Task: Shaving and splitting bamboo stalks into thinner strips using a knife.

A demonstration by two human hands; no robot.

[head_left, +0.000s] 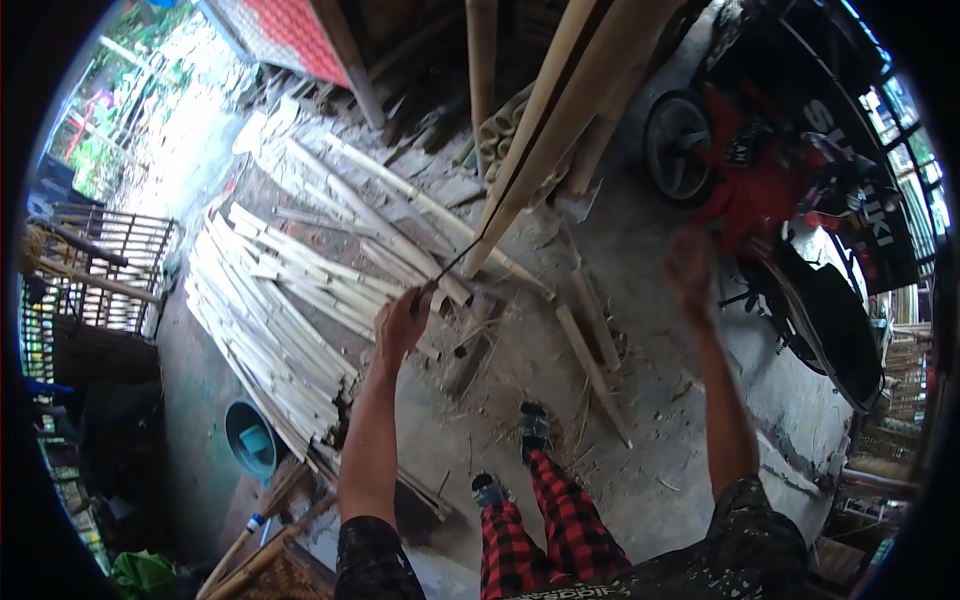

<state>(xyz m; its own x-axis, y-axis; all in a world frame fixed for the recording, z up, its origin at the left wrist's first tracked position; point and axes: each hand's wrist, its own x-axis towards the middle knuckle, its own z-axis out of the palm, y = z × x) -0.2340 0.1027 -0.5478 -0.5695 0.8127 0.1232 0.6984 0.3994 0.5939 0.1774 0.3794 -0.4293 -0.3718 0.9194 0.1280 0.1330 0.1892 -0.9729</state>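
My left hand (403, 320) is closed around the handle of a dark, narrow-bladed knife (456, 265). Its blade reaches the lower end of a thick bamboo pole (535, 165), which slants up toward the top of the view. A dark lengthwise split runs along that pole. To the right, my right hand (692, 268) is raised, apart from the pole and smeared by motion, so its fingers cannot be made out. Below the knife, cut bamboo pieces (400, 255) lie on the ground beside a short block (470, 360).
Pale bamboo strips (270, 320) lie in a heap at left, near a teal bucket (250, 440). A red and black motorcycle (765, 190) stands at right. Loose bamboo lengths (595, 375) lie ahead of my feet (534, 425). A slatted bamboo frame (120, 250) stands far left.
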